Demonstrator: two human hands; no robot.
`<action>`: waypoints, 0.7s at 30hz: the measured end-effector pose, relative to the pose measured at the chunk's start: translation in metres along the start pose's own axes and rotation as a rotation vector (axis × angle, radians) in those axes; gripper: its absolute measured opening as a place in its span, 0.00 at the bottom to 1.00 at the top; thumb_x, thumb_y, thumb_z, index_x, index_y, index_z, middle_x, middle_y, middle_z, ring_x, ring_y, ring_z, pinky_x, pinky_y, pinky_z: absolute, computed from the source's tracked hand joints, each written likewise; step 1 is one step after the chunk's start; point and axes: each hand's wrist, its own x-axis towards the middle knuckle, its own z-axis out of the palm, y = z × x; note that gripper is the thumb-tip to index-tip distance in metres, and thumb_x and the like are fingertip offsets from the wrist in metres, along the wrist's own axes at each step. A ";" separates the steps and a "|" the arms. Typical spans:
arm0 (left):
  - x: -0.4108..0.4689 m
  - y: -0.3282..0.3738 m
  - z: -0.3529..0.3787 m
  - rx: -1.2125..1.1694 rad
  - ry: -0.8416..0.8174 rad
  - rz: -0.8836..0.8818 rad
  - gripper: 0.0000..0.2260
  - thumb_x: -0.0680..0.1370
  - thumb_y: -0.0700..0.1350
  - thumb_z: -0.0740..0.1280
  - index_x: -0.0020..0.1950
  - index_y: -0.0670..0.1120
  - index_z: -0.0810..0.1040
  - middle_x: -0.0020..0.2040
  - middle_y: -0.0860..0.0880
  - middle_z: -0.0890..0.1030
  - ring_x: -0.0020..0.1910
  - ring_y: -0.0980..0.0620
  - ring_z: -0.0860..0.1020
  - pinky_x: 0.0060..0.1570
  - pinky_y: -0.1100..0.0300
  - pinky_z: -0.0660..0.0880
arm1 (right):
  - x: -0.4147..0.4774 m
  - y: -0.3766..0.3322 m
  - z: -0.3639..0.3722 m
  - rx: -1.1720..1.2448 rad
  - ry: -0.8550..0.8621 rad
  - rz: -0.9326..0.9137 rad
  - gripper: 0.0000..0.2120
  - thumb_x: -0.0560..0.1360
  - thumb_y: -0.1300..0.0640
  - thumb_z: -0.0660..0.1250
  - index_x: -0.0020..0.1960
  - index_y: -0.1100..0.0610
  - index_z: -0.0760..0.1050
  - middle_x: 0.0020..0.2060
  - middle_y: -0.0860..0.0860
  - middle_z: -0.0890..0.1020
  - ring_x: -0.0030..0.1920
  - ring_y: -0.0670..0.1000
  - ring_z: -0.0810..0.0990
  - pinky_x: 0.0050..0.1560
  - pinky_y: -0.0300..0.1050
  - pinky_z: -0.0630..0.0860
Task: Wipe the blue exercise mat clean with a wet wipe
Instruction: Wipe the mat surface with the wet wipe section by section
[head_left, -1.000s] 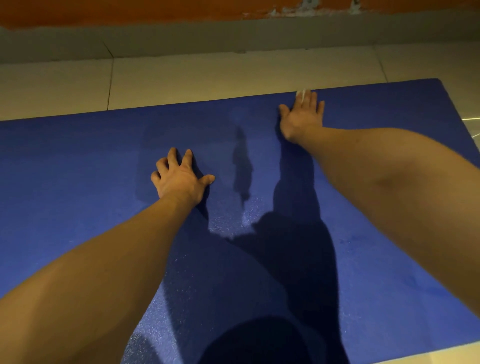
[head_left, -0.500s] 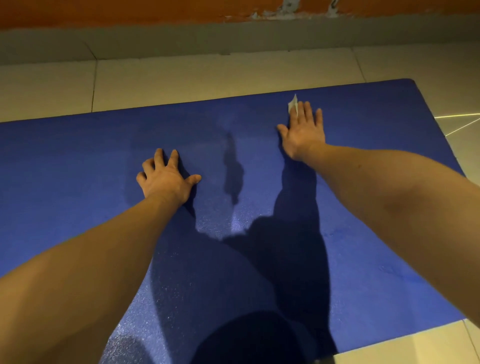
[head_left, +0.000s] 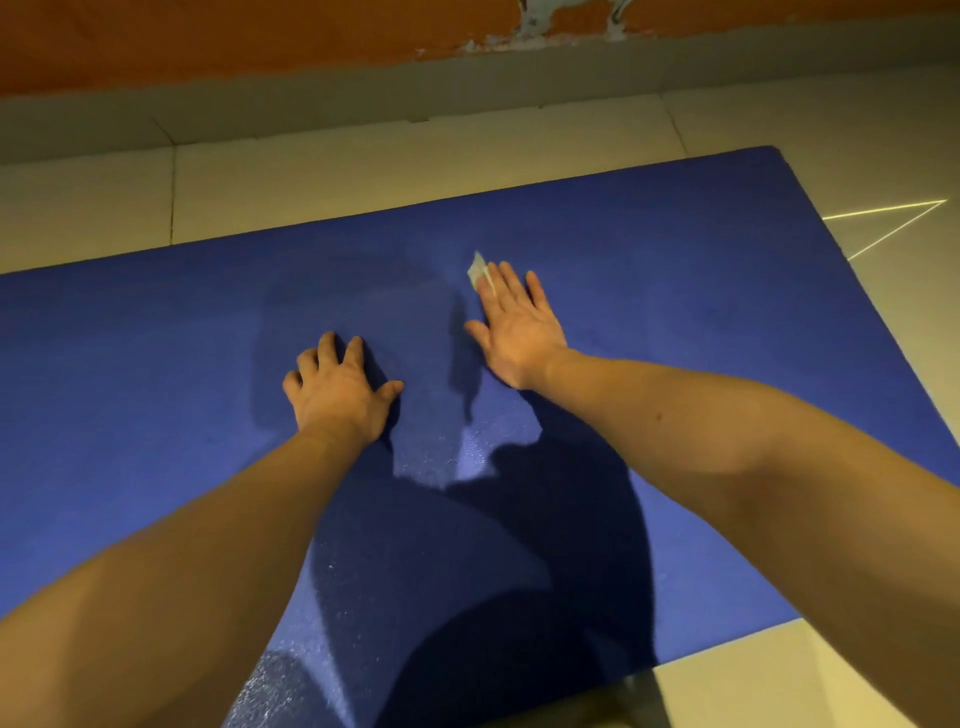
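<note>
Right hand pulls the wipe back across the mat while the left braces.

Nearest, the left hand (head_left: 340, 395) rests on the mat (head_left: 156, 364), fingers a little spread and bent at the knuckles, holding nothing. Just beyond it and to its right, the right hand (head_left: 519, 332) lies flat, fingers straight and close together, pressing the wipe (head_left: 477, 270) onto the mat. Only a pale corner of the wipe shows, past the index fingertip on the far-left side. The mat's long axis runs left to right, so the next stroke probably comes back toward the body or shifts sideways onto an unwiped strip. A second ago these fingertips were at the mat's far edge; now they are well inside it, while the left hand has hardly moved. Beyond is the floor (head_left: 363, 176).
</note>
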 end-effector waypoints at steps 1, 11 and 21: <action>-0.003 0.001 0.001 0.006 -0.001 0.009 0.37 0.78 0.66 0.63 0.80 0.50 0.58 0.80 0.45 0.55 0.76 0.38 0.56 0.73 0.41 0.57 | 0.002 0.018 -0.004 -0.012 0.012 0.068 0.35 0.85 0.41 0.46 0.83 0.56 0.35 0.83 0.51 0.40 0.82 0.53 0.38 0.80 0.58 0.37; -0.034 0.011 0.004 -0.019 -0.053 0.067 0.37 0.76 0.65 0.67 0.80 0.51 0.59 0.80 0.46 0.54 0.76 0.40 0.55 0.74 0.43 0.55 | -0.021 -0.005 0.004 0.111 0.043 0.276 0.37 0.85 0.40 0.47 0.83 0.59 0.36 0.83 0.55 0.41 0.82 0.56 0.39 0.81 0.58 0.39; -0.064 0.024 0.014 0.003 -0.071 0.093 0.36 0.77 0.63 0.67 0.80 0.51 0.58 0.80 0.46 0.53 0.76 0.41 0.56 0.73 0.44 0.58 | -0.061 0.024 0.011 -0.042 -0.014 0.119 0.35 0.85 0.40 0.44 0.83 0.55 0.34 0.83 0.52 0.40 0.82 0.54 0.38 0.80 0.58 0.39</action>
